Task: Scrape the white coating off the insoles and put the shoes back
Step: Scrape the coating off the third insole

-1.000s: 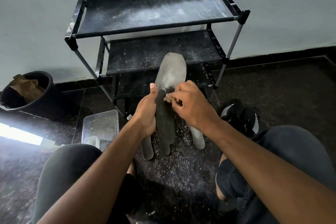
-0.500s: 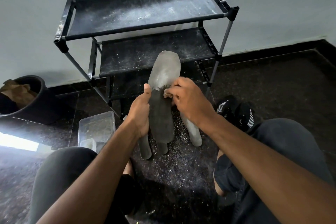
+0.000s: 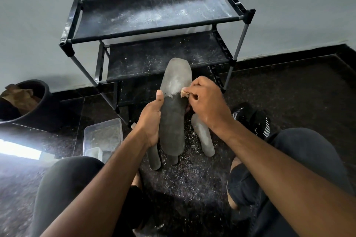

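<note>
Insole [image 3: 174,113] held upright over the floor [image 3: 289,86], in front of the shoe rack [image 3: 154,19]. Left hand [image 3: 150,121] grips its left edge at mid-length, thumb laid along the face. Lower half reads dark and bare; upper half, toward the toe, carries the white coating [image 3: 177,77]. Boundary between the two is ragged, at thumb-tip level.

Right hand [image 3: 206,100] has its fingers curled tight round a small tan scraper [image 3: 185,94], type not resolvable, its tip touching the coating edge at the insole's right side.

Step in hand, by judgement: scraping, roughly half done on this insole. Next move calls for working the scraper upward into the coated half while the left hand braces against the push.

Other insoles [image 3: 203,136] lie on the floor among white scrapings. Black shoes [image 3: 250,119] sit at right, off the rack.
</note>
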A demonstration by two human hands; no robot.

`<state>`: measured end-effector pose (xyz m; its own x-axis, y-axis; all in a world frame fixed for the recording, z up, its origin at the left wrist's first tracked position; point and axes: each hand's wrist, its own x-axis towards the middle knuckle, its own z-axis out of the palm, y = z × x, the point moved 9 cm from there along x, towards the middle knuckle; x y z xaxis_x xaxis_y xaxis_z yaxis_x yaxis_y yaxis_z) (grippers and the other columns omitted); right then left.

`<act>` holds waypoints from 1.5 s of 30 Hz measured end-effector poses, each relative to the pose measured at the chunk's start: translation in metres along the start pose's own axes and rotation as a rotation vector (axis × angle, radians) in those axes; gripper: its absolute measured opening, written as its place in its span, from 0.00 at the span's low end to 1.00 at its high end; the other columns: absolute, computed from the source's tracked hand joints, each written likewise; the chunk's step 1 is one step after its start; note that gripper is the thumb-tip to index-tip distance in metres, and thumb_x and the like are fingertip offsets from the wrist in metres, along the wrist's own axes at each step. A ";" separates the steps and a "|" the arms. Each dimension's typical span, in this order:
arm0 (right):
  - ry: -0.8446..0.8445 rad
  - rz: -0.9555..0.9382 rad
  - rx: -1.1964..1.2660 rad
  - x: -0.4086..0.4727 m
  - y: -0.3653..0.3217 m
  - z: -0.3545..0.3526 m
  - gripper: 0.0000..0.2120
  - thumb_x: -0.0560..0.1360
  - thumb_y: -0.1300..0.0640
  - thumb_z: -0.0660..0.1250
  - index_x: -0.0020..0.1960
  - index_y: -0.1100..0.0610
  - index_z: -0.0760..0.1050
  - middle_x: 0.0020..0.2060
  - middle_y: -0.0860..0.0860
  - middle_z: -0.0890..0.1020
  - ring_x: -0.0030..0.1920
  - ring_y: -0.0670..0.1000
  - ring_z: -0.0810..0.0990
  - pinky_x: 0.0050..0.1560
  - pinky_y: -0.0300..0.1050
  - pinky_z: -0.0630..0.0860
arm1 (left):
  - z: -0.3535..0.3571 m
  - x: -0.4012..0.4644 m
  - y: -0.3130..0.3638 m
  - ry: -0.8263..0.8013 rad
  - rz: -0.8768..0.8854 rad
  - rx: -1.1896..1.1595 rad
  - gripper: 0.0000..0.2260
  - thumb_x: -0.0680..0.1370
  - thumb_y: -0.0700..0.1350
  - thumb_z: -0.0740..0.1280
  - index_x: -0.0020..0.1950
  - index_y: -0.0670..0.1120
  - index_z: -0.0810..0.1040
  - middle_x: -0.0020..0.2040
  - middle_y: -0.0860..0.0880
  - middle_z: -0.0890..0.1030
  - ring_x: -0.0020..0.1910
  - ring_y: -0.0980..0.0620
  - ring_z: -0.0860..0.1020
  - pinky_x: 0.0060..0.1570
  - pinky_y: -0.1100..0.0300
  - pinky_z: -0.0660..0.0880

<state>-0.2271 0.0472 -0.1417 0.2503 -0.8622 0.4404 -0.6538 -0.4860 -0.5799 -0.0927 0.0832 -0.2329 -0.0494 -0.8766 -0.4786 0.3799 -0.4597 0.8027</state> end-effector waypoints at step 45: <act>-0.243 -0.101 0.189 -0.034 -0.042 0.041 0.06 0.73 0.64 0.72 0.49 0.60 0.86 0.42 0.51 0.78 0.46 0.47 0.76 0.54 0.44 0.77 | -0.016 0.009 0.009 0.060 0.039 -0.089 0.32 0.86 0.62 0.52 0.65 0.35 0.79 0.63 0.36 0.83 0.63 0.40 0.82 0.66 0.46 0.77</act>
<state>-0.1790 0.0910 -0.1597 0.4849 -0.8063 0.3387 -0.4789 -0.5689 -0.6686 -0.0751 0.0736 -0.2352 0.0213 -0.8821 -0.4706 0.4609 -0.4090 0.7876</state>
